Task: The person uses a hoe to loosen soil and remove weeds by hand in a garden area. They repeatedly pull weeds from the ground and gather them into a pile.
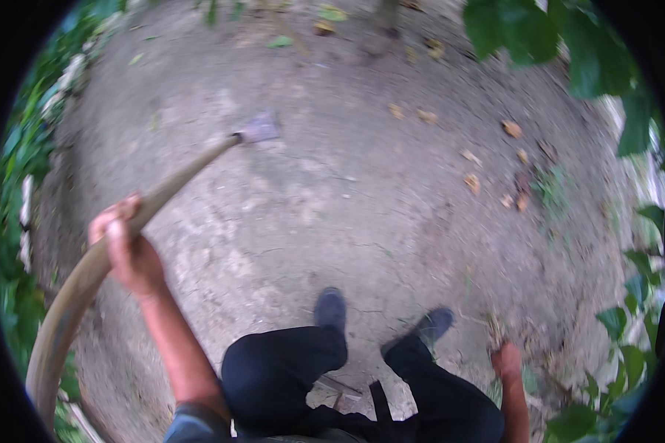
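Observation:
My left hand (124, 243) is wrapped around the long wooden handle (185, 166) of a hoe. The handle runs from the lower left edge up toward the middle, bent by the lens. Its flat metal blade (259, 127) is at or just above the bare soil ahead of me and looks blurred. Low on the right, beside my foot, my right hand (507, 360) is closed on a small tuft of dry weeds (496, 330). Whether the tuft's roots are still in the soil is hard to see.
My dark shoes (330, 310) rest on cracked, dry ground (288, 232). Fallen leaves (512, 129) and a green weed clump (551, 188) lie to the right. A slim trunk (387, 19) rises at the far side. Leafy plants (19, 160) border the left; broad leaves (510, 27) overhang the upper right.

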`<state>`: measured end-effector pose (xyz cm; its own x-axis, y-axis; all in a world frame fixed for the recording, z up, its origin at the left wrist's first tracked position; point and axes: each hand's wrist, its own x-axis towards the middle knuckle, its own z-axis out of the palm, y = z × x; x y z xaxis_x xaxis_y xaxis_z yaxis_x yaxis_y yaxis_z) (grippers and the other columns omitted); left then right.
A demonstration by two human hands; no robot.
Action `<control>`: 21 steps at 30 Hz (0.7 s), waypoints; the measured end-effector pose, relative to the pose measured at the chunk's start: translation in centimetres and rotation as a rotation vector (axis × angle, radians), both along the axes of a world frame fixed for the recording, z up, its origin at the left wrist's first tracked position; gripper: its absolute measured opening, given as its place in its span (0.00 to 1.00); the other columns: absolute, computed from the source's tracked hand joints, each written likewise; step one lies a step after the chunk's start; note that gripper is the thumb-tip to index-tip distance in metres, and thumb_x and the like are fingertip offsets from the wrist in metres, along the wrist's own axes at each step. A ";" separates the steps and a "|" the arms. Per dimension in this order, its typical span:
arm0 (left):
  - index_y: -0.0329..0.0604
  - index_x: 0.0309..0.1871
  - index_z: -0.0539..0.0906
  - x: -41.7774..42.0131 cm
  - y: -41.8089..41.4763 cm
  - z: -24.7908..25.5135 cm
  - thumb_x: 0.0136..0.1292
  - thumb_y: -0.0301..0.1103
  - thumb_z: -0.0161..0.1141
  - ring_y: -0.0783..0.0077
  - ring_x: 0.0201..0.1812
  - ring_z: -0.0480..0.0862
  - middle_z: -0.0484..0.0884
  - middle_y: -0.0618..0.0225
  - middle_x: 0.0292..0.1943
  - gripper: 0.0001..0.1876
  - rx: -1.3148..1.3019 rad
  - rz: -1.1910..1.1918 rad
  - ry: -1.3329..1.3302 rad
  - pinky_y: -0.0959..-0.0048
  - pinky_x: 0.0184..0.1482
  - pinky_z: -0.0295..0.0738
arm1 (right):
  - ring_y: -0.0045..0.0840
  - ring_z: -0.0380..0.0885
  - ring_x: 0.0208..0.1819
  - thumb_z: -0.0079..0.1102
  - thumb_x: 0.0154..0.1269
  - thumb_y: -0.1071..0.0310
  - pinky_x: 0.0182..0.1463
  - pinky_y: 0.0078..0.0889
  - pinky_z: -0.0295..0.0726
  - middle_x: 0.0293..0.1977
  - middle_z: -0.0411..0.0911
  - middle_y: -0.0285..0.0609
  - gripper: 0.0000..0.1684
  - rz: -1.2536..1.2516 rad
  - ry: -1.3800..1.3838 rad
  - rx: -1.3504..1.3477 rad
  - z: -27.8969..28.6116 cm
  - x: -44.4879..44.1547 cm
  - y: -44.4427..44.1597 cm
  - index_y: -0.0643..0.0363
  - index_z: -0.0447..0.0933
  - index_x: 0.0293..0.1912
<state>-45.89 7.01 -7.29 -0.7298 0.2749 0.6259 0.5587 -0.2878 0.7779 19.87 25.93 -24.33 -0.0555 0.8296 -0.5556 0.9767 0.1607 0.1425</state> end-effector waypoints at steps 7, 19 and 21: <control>0.38 0.50 0.72 3.3 -6.3 0.0 0.59 0.31 0.61 0.62 0.57 0.73 0.77 0.58 0.48 0.17 0.032 0.052 -0.319 0.60 0.67 0.57 | 0.57 0.77 0.34 0.56 0.52 0.65 0.36 0.53 0.75 0.28 0.77 0.62 0.14 -0.057 0.065 0.032 2.0 4.5 -8.6 0.67 0.78 0.32; 0.39 0.48 0.74 4.2 -13.2 4.9 0.58 0.34 0.60 0.62 0.53 0.76 0.78 0.59 0.45 0.16 0.249 -0.058 -0.162 0.58 0.64 0.60 | 0.58 0.76 0.35 0.55 0.53 0.66 0.38 0.53 0.74 0.29 0.76 0.64 0.14 -0.081 0.105 0.294 7.8 2.0 -11.7 0.69 0.77 0.33; 0.40 0.44 0.74 3.5 -13.3 5.3 0.59 0.32 0.59 0.63 0.49 0.77 0.78 0.60 0.41 0.13 0.218 -0.065 -0.125 0.57 0.63 0.62 | 0.58 0.76 0.35 0.55 0.53 0.66 0.38 0.53 0.74 0.29 0.76 0.64 0.14 -0.043 0.145 0.399 9.8 1.0 -10.7 0.69 0.77 0.33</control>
<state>-42.37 -6.31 -2.02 -0.7907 0.1924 0.5812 0.4365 -0.4884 0.7556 20.91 15.24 -14.54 -0.0701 0.9813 -0.1794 0.9958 0.0795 0.0456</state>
